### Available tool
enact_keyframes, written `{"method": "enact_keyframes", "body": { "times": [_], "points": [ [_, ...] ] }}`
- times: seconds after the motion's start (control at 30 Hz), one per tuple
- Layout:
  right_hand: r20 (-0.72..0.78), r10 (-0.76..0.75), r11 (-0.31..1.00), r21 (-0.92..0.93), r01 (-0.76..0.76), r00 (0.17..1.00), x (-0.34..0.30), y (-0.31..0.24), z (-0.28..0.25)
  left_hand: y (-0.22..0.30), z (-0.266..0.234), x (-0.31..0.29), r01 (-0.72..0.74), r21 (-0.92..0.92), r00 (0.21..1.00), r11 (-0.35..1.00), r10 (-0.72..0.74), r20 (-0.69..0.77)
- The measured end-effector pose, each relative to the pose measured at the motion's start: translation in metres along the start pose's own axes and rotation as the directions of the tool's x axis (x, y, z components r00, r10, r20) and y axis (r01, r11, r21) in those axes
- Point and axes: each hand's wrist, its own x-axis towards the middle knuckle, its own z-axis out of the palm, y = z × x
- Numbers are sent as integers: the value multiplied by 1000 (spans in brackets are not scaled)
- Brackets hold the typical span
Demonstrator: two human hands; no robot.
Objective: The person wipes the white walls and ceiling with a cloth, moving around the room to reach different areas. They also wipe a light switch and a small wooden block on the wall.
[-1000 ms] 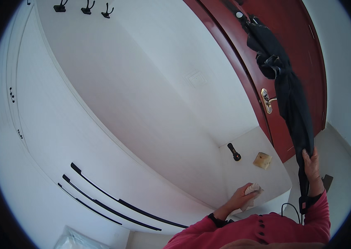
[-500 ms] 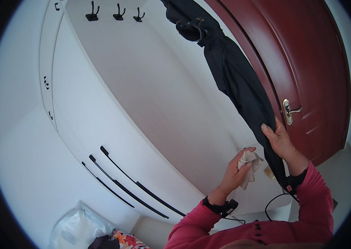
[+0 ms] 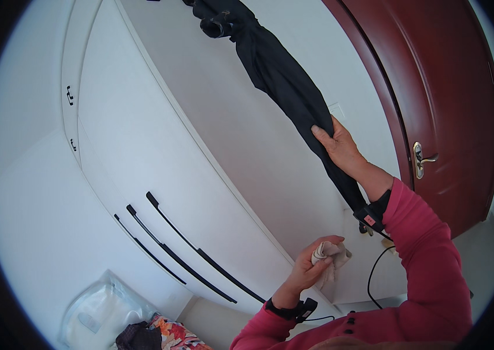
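A long black garment [image 3: 285, 79] hangs down from the upper edge of the view against the pale wall. Partway down it, my right hand [image 3: 349, 153] is closed round the fabric, thumb in front and fingers behind. Its lower end reaches down to my right wrist. Lower and to the left, my left hand [image 3: 305, 269] is closed on a crumpled off-white cloth [image 3: 329, 256], held apart from the garment.
White cabinets with long black handles [image 3: 180, 266] run along the left. A dark red door [image 3: 451, 87] with a metal lever [image 3: 425, 160] stands at the right. Bottom left are a clear plastic bag [image 3: 104, 312] and floral fabric [image 3: 177, 335]. A black cable [image 3: 369, 280] loops below my right wrist.
My right hand has moved up and left, still holding the garment. The left hand with the cloth has shifted down and left. The view has turned, so most wall hooks are out of sight.
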Motion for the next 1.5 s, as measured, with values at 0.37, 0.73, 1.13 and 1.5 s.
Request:
{"method": "enact_keyframes", "body": {
  "times": [0.37, 0.73, 1.13, 1.5],
  "points": [
    [61, 81, 996, 34, -83, 995, 41, 66, 5, -2, 8, -29, 150, -10, 964, 989, -148, -219],
    [82, 51, 995, 86, -58, 995, 43, 117, 7, -29, 14, -32, 123, -135, 923, 983, -164, -348],
    [240, 61, 997, -52, -50, 969, 49, 163, 20, -29, 19, -32, 226, 14, 875, 974, -196, -443],
    [143, 59, 991, -124, -41, 988, 33, 165, 29, -31, 19, -46, 192, -143, 871, 971, -236, -430]
  ]
}}
